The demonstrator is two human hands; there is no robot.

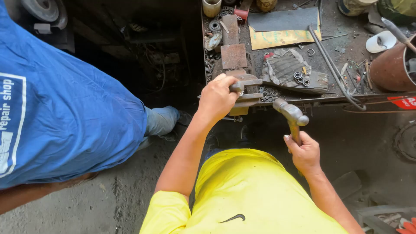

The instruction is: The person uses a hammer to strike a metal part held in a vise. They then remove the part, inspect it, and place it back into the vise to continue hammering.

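From the head view, the left hand (pixel 216 97) was closed around a small metal part (pixel 237 86) clamped in the vise (pixel 245 93) at the table's (pixel 346 82) near edge. The vise sat at about 12 o'clock from the person's chest, the part at its top, touching the jaws. The right hand (pixel 305 154) was wrapped tight on the handle of a hammer (pixel 292 115), whose steel head hung just at 3 o'clock of the vise, near it but apart.

The hammer looked heavy at the head and stiff, best gripped low on the handle, as it was. The part seemed hard and rigid, likely greasy, so a pinch close to the jaws suited it; fingers there sat near the hammer's path.

On the table beyond, at 1 o'clock, lay a rag (pixel 286 67) with a few washers (pixel 301 78) on it, a bent rod (pixel 333 65) and a sheet of sandpaper (pixel 284 19). At 9 o'clock another person in a blue shirt (pixel 65 112) leaned in.
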